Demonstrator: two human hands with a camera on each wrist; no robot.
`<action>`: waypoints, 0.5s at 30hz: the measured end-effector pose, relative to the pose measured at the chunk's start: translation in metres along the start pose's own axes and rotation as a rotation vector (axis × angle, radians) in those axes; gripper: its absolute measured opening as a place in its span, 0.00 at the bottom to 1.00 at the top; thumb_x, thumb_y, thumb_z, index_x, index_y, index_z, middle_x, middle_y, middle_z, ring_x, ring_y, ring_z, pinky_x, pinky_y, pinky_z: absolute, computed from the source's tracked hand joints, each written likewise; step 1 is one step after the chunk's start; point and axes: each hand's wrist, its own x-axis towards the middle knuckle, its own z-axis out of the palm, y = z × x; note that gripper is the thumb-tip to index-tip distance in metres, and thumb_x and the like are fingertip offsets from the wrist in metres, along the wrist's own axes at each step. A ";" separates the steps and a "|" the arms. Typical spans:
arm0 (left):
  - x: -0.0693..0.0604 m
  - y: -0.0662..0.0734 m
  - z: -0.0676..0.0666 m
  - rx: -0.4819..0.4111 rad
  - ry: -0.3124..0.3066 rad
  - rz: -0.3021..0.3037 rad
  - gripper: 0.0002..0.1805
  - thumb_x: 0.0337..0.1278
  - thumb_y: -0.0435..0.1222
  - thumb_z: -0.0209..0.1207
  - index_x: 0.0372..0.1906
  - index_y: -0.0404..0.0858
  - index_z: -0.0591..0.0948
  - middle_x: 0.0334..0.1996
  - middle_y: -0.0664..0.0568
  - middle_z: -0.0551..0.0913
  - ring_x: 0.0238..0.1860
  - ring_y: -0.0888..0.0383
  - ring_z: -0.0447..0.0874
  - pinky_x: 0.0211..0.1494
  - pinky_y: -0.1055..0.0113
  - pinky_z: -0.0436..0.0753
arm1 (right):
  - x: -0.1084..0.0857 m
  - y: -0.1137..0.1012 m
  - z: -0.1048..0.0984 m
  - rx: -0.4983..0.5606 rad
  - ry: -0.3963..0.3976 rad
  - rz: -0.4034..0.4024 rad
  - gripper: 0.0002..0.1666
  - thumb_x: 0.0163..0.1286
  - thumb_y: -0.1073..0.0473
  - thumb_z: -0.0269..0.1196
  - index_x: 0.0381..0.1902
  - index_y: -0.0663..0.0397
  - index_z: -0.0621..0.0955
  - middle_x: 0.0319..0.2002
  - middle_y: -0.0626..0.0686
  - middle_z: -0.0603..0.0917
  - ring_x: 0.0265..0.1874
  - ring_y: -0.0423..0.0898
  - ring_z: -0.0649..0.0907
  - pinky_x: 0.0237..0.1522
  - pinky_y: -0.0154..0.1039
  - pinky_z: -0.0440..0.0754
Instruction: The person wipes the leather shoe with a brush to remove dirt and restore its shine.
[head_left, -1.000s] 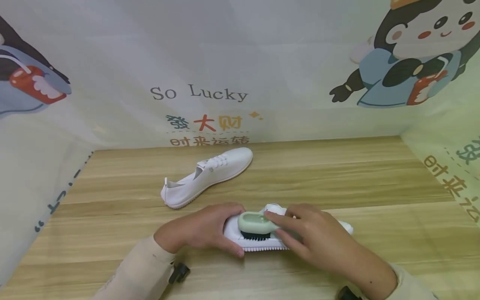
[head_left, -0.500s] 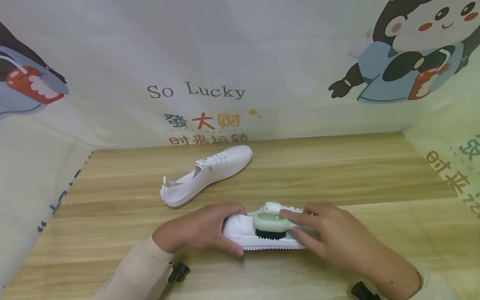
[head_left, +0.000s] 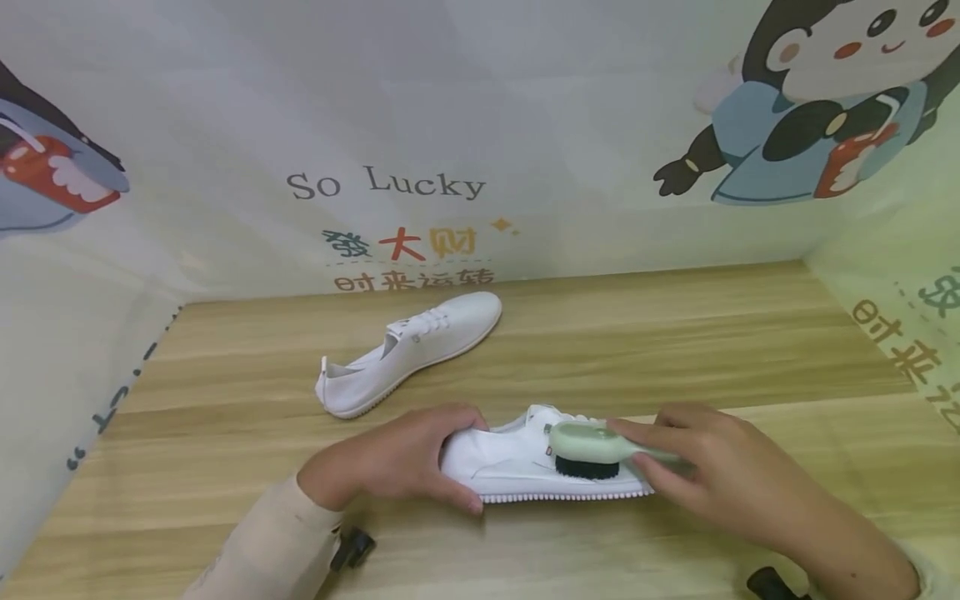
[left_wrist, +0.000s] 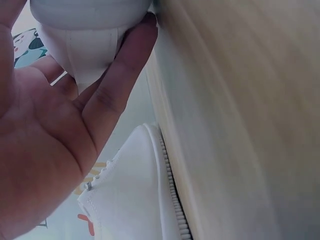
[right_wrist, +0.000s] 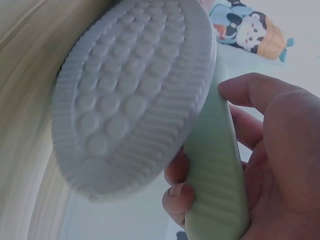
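A white lace-up shoe (head_left: 502, 467) lies on the wooden table, its toe pointing right in the head view. My left hand (head_left: 397, 458) grips it round the heel (left_wrist: 90, 47). In my right hand (head_left: 727, 458) is a pale green brush (head_left: 588, 442), whose black bristles meet the near side of the shoe by the laces. My fingers wrap the ribbed brush handle (right_wrist: 215, 185), as the right wrist view shows. Close to that camera is the shoe's studded sole (right_wrist: 120, 95). My right hand and the brush cover part of the toe.
Farther back on the table (head_left: 675, 342) rests a second white shoe (head_left: 450, 329), toe to the upper right. A printed pale cloth (head_left: 570, 167) hangs behind and at both sides. Black devices (head_left: 352, 550) sit at my wrists.
The brush and my right hand have slid rightward along the shoe's side, from near the heel toward the toe. My left hand has kept its hold on the heel.
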 end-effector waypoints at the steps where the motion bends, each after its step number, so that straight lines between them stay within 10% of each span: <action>1: 0.000 0.000 0.000 0.003 0.002 0.002 0.32 0.30 0.61 0.71 0.45 0.54 0.74 0.37 0.66 0.76 0.38 0.65 0.74 0.42 0.70 0.75 | -0.001 0.002 -0.001 -0.002 -0.005 0.010 0.22 0.61 0.52 0.66 0.55 0.32 0.80 0.32 0.41 0.78 0.23 0.31 0.71 0.25 0.30 0.71; 15: -0.001 0.009 -0.004 0.153 0.085 -0.026 0.31 0.27 0.63 0.71 0.40 0.57 0.73 0.31 0.69 0.76 0.32 0.68 0.74 0.37 0.72 0.74 | -0.003 0.008 -0.007 -0.037 0.035 -0.009 0.25 0.60 0.51 0.66 0.57 0.31 0.79 0.35 0.42 0.79 0.27 0.33 0.73 0.26 0.30 0.73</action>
